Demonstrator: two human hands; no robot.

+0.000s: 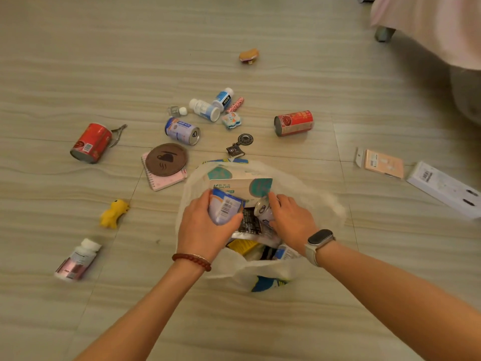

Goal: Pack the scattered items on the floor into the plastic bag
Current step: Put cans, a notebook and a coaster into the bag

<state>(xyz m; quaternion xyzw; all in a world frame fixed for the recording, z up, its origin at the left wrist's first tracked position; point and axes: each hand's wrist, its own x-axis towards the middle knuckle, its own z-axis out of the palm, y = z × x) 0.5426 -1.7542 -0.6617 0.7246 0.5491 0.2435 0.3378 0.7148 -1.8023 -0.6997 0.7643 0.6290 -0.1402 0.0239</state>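
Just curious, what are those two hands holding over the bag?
Left hand grips a blue-and-white can round its side; right hand grips another can below its top rim.

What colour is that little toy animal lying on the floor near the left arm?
The toy animal is yellow, as the head view shows.
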